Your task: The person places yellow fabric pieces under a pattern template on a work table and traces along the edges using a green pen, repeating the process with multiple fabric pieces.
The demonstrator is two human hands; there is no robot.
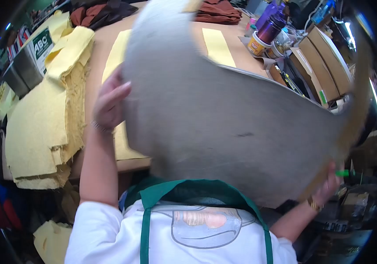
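A large, stiff grey-brown sheet point(237, 127) with curved edges is raised in front of my chest, above the table. My left hand point(111, 99) grips its left edge, with part of the fingers behind it. At the lower right, my right hand point(328, 182) is closed on the sheet's tan edge; some fingers are hidden and slightly blurred. Under the sheet, pale yellow cloth pieces point(218, 46) lie flat on the tan table point(104, 42). The sheet hides the table's middle.
A thick stack of yellow cloth point(38, 127) hangs over the table's left side. Dark red cloth point(219, 12) lies at the back. At the right are a purple bottle point(272, 24), a yellow-labelled tub point(259, 43) and cardboard boxes point(320, 61).
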